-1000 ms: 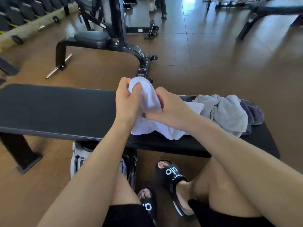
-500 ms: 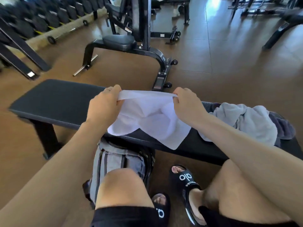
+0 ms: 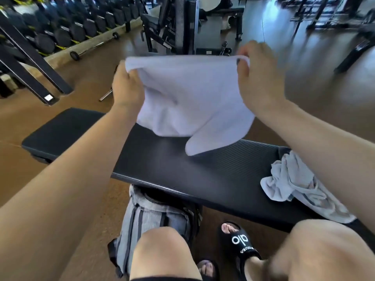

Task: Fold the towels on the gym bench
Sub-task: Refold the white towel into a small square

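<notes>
Lifted since half a second earlier: white towel (image 3: pixel 188 102) hung clear above bench (image 3: pixel 203 169), left hand (image 3: pixel 126 86) and right hand (image 3: pixel 256 78) pinching top corners, grip spread wider. Shaken open, unfolded; crumpled grey towel (image 3: pixel 292 179) waited below the right grip.

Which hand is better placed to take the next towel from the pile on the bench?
Probably the right hand: the gray towel pile lies at the bench's right end, under the right forearm. Both hands, though, grip the white towel, the left hand farther from the pile.
</notes>
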`<state>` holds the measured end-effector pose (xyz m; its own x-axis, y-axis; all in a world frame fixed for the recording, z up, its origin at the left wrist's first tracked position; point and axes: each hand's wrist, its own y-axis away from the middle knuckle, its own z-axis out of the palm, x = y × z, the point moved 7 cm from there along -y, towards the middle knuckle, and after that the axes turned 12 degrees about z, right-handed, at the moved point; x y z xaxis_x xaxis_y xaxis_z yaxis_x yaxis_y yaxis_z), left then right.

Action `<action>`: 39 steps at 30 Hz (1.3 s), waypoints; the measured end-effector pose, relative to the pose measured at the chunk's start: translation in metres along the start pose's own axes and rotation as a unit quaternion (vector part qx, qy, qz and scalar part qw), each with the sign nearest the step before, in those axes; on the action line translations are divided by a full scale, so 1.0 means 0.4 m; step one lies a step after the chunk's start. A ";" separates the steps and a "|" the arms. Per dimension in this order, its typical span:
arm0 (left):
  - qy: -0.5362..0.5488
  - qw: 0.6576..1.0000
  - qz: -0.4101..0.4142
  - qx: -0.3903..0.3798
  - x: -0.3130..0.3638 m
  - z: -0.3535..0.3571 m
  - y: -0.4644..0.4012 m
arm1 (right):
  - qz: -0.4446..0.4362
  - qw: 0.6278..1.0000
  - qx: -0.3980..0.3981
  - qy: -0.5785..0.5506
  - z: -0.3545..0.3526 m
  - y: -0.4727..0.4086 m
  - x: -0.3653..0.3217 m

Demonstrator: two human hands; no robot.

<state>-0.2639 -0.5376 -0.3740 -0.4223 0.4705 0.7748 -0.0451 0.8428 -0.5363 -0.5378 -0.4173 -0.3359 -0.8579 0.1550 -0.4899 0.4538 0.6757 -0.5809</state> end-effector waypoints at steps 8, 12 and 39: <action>-0.248 0.961 0.103 -0.067 -0.163 -0.062 0.099 | -0.091 0.973 -0.145 0.156 0.115 0.174 0.057; -0.433 0.855 0.139 -0.249 -0.316 -0.067 0.250 | -0.073 0.871 -0.459 0.157 0.282 0.398 0.143; -0.472 0.826 0.027 -0.308 -0.431 -0.146 0.295 | -0.096 0.805 -0.571 0.129 0.401 0.427 -0.011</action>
<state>-0.1434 -0.5040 -0.5512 -0.9392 0.3432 -0.0059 0.3428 0.9372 -0.0643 -0.4177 -0.4182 -0.5373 -0.9743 0.0144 -0.2249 -0.0835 0.9040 0.4193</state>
